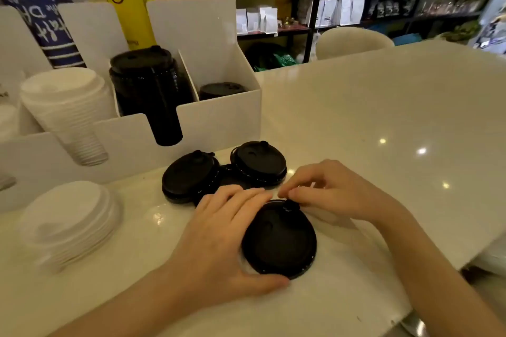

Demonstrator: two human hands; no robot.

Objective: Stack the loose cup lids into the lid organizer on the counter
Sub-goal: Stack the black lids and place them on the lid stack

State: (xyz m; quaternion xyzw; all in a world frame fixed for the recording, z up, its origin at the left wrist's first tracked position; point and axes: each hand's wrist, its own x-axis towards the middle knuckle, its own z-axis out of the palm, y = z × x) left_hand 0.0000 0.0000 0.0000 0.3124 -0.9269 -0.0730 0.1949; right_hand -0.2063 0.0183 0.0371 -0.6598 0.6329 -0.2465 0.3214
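Note:
A black cup lid (pixel 279 241) lies on the white counter (pixel 383 117) near me. My left hand (pixel 224 232) wraps its left rim, thumb under the near edge. My right hand (pixel 323 191) pinches the lid's far edge at the sip tab. Behind them lie more loose black lids, one small pile (pixel 189 176) at the left and another (pixel 258 163) at the right. The white lid organizer (pixel 219 115) stands behind, with a tall black lid stack (pixel 149 87) in one slot and a low black stack (pixel 221 90) in the right slot.
A tall stack of white lids (pixel 65 107) fills the organizer's left slot. A loose pile of white lids (pixel 68 221) sits on the counter at the left. Shelves of bagged goods (pixel 339 8) stand beyond the counter. The counter's edge runs at the lower right.

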